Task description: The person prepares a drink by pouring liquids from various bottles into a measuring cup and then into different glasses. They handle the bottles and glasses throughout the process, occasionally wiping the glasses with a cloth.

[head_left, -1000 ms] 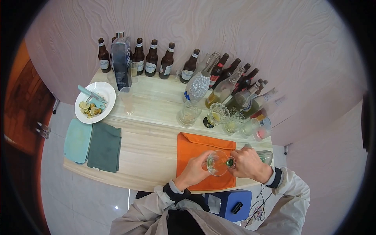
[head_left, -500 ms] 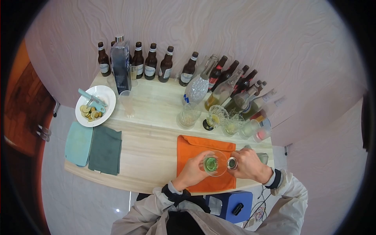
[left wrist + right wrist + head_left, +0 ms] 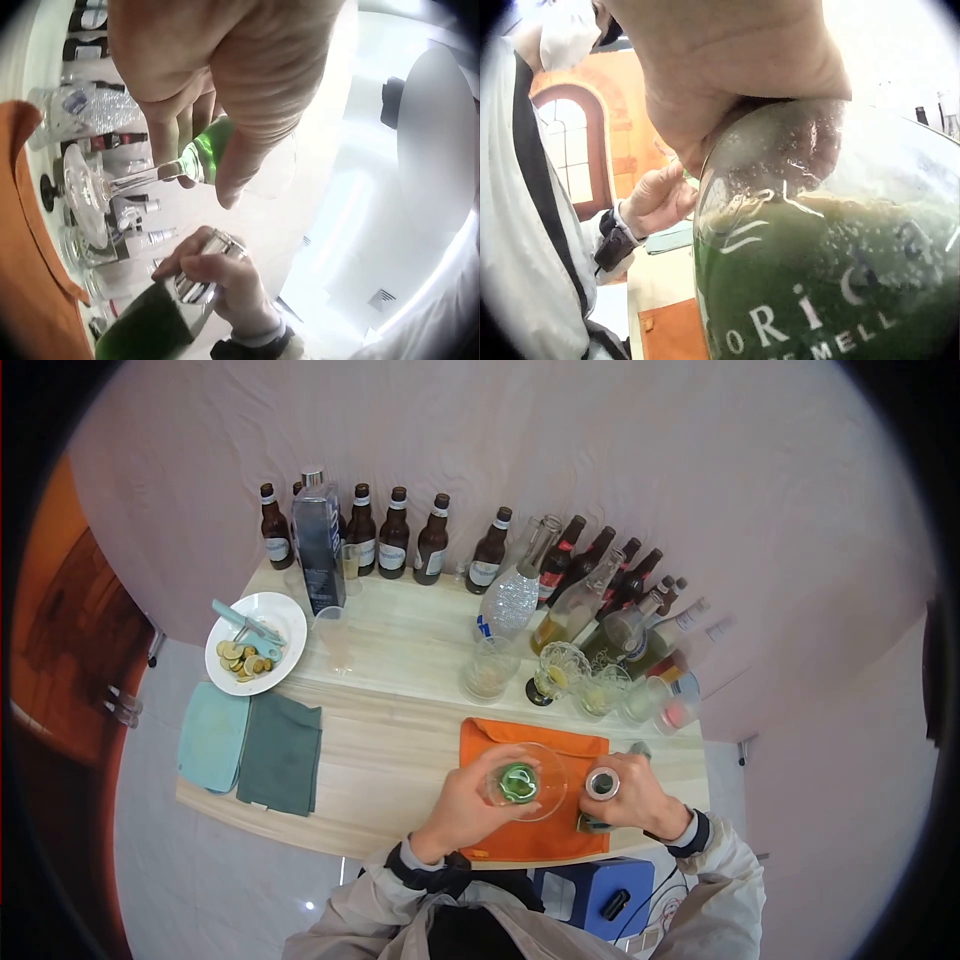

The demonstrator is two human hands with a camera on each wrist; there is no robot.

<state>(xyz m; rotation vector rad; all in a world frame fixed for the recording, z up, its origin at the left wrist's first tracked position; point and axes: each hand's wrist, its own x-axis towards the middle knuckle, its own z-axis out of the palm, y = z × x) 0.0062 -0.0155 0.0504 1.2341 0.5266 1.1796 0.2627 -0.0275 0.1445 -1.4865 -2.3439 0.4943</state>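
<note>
Over the orange cloth (image 3: 535, 840), my left hand (image 3: 455, 815) grips the bowl of a stemmed glass (image 3: 545, 785). Bright green liquid (image 3: 519, 784) sits in it. In the left wrist view the glass's clear stem (image 3: 135, 180) and foot show below my fingers, above the table. My right hand (image 3: 640, 800) holds a clear bottle by its neck, just right of the glass. Its metal-ringed mouth (image 3: 603, 784) points up toward the head camera. In the right wrist view, green liquid fills the lower part of the bottle (image 3: 780, 277), behind white lettering.
Several glasses (image 3: 490, 670) stand beyond the cloth, with a crowd of bottles (image 3: 565, 610) behind them. Brown beer bottles (image 3: 433, 545) line the wall. To the left are a plate (image 3: 290, 620) of cut limes, a light-blue board (image 3: 212, 735) and a dark green cloth (image 3: 280, 755).
The bottle has gone from leaning with its mouth at the glass's rim to standing more upright, apart from it. My left hand has moved the glass leftward; green liquid now shows in it.
</note>
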